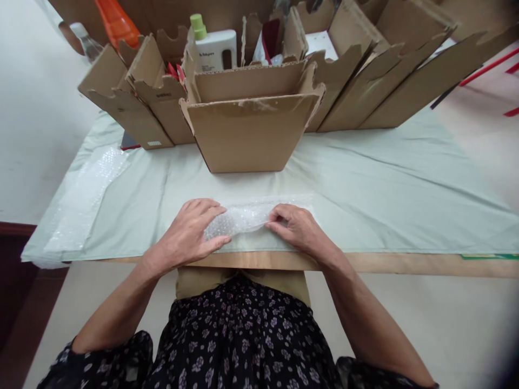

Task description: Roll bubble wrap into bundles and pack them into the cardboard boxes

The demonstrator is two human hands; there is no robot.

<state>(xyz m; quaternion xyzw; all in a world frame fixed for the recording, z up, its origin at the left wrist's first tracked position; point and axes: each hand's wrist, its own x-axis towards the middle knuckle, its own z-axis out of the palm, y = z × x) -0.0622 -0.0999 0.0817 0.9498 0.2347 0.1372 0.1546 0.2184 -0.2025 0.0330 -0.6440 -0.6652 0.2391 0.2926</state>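
Note:
A strip of clear bubble wrap (245, 217) lies near the front edge of the cloth-covered table, between my two hands. At its left end my left hand (190, 227) curves around it, thumb on the near side and fingers on the far side. My right hand (294, 227) pinches the near edge of the wrap between thumb and forefinger, lifting that edge slightly. Part of the wrap runs behind the right hand. Whether anything is inside the wrap, I cannot tell.
An open cardboard box (251, 135) stands just beyond my hands. Behind it is a row of cardboard bins, one with a white bottle (217, 49) and another with an orange bottle (117, 24). More bubble wrap (83, 200) lies at the table's left edge.

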